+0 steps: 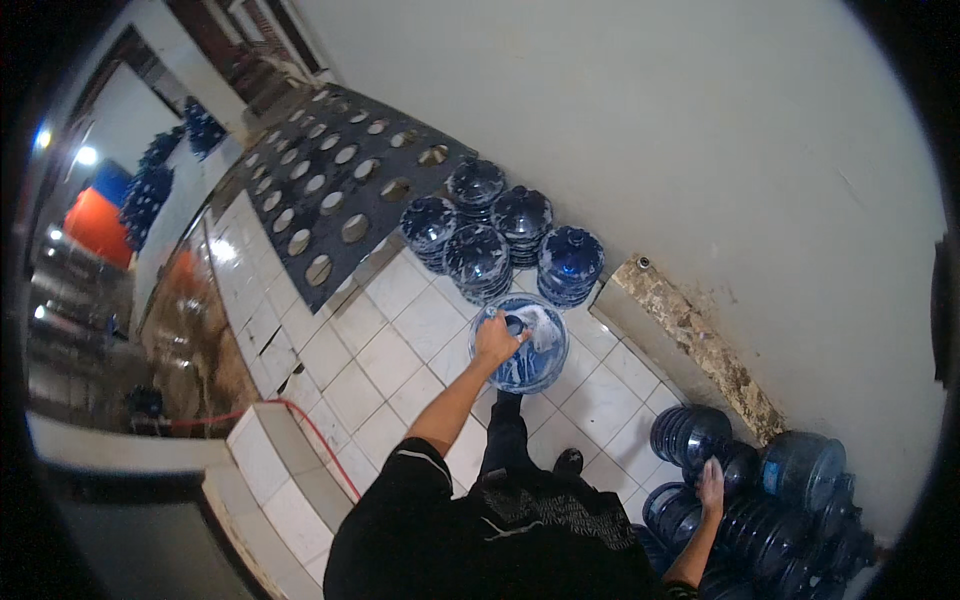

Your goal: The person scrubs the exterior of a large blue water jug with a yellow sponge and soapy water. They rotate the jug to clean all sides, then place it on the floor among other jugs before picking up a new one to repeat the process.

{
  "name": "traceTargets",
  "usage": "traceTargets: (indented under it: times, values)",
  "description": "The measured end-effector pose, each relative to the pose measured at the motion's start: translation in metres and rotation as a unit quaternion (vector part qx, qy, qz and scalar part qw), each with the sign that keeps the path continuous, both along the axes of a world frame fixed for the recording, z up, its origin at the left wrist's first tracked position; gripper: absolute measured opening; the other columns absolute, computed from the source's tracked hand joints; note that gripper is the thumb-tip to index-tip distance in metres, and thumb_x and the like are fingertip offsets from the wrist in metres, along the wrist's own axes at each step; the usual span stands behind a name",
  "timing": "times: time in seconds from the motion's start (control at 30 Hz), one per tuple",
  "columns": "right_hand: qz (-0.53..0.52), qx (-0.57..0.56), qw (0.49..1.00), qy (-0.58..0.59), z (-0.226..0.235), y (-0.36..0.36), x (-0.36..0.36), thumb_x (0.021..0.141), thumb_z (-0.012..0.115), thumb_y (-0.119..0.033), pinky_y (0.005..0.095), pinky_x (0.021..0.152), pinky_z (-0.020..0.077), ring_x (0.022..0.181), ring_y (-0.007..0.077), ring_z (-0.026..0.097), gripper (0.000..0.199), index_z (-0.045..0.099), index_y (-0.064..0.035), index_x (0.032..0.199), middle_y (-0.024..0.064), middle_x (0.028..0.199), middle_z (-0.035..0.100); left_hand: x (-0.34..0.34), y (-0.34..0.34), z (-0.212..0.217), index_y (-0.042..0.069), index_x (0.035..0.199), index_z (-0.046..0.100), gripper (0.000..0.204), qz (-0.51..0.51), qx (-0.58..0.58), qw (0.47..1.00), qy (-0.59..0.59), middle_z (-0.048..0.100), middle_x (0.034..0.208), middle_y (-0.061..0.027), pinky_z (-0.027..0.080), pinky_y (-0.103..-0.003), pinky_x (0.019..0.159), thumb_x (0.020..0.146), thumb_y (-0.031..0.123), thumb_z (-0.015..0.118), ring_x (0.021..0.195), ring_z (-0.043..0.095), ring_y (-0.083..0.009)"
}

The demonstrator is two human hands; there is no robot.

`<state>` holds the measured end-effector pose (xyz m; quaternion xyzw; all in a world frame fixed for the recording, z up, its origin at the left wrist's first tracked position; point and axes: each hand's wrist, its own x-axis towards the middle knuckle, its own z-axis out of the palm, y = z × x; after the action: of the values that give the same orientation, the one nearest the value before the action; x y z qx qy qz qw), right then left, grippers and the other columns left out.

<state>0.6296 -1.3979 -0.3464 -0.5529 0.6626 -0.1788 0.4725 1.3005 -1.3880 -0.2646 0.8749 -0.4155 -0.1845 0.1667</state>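
My left hand (496,338) is closed on the neck of a blue water jug (540,365), which stands upright on the tiles before me with white suds over its top. Out to the right, my right hand (711,487) has its fingers stretched out beside a dark blue jug (738,466) in a pile of jugs lying on their sides. It looks open; whether it touches that jug I cannot tell. Just beyond the held jug, several sudsy blue jugs (477,258) stand upright in a group.
A dark mat with round holes (330,180) stretches toward the far left. Along the wall at right runs a low, worn ledge (690,340). Several more jugs (765,530) crowd the lower right. A red hose (325,440) curves past a tiled ledge (275,470) on the left.
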Motion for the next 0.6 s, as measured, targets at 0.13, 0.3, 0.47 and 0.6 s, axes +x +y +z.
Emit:
traceTargets:
  times: [0.13, 0.3, 0.47, 0.6]
  values:
    - [0.289, -0.073, 0.888, 0.350, -0.030, 0.094, -0.098, 0.094, 0.051, -0.030, 0.0414, 0.092, 0.0427, 0.106, 0.0339, 0.052, 0.045, 0.053, -0.0001, 0.127, 0.0199, 0.118, 0.055, 0.023, -0.059, -0.085, -0.007, 0.126, 0.044, 0.084, -0.018, 0.044, 0.997, 0.062, 0.066, 0.100, -0.0252, 0.053, -0.044, 0.081, 0.071, 0.047, 0.077, 0.092, 0.065, -0.0395]
    - [-0.046, 0.219, 0.953, 0.205, 0.018, 0.088, -0.022, 0.092, 0.052, -0.030, 0.0439, 0.094, 0.0454, 0.108, 0.0365, 0.055, 0.043, 0.056, -0.0005, 0.124, 0.0212, 0.119, 0.058, 0.049, -0.110, -0.179, -0.006, 0.130, 0.041, 0.081, 0.015, 0.079, 0.989, 0.122, 0.065, 0.101, -0.0235, 0.054, -0.042, 0.080, 0.073, 0.038, 0.077, 0.093, 0.065, -0.0376]
    - [-0.081, 0.251, 0.942, 0.206, 0.067, 0.061, 0.045, 0.093, 0.052, -0.032, 0.0430, 0.091, 0.0465, 0.106, 0.0344, 0.057, 0.043, 0.056, -0.0018, 0.123, 0.0191, 0.116, 0.059, 0.069, -0.142, -0.235, -0.007, 0.130, 0.040, 0.082, 0.045, 0.092, 0.988, 0.116, 0.065, 0.101, -0.0247, 0.054, -0.041, 0.081, 0.069, 0.029, 0.080, 0.094, 0.065, -0.0368]
    - [-0.108, 0.267, 0.935, 0.208, 0.082, 0.063, 0.072, 0.093, 0.052, -0.033, 0.0423, 0.089, 0.0474, 0.105, 0.0328, 0.058, 0.042, 0.056, -0.0029, 0.122, 0.0174, 0.113, 0.060, 0.082, -0.168, -0.253, -0.007, 0.129, 0.039, 0.080, 0.070, 0.092, 0.988, 0.106, 0.065, 0.103, -0.0242, 0.053, -0.042, 0.082, 0.067, 0.023, 0.081, 0.094, 0.065, -0.0367]
